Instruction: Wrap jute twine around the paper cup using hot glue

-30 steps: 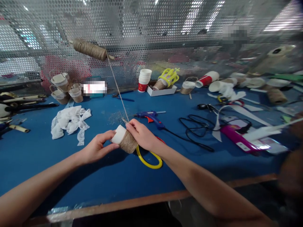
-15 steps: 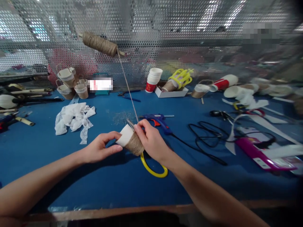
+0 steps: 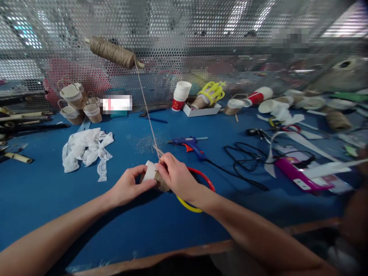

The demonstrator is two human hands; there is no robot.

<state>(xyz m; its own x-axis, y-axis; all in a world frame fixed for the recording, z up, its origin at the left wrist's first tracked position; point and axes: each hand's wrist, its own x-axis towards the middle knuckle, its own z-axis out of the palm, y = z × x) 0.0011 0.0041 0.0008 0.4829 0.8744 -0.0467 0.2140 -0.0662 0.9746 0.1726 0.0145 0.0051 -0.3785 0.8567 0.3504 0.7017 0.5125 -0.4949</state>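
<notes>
I'm watching a part-wrapped paper cup [image 3: 150, 172], left of the glue gun [image 3: 191, 145] and nearer the worker. The left hand [image 3: 129, 184] pinches its bare end; the right hand [image 3: 177, 175] appears to pinch the string [image 3: 146, 105]. This looks like winding; another turn would call for steady tension.

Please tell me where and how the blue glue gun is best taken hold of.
Probably by its handle, coming from the near right side: the glue gun lies on its side, the handle slants back toward the person and to the right, and the nozzle points left, away from that approach.
</notes>
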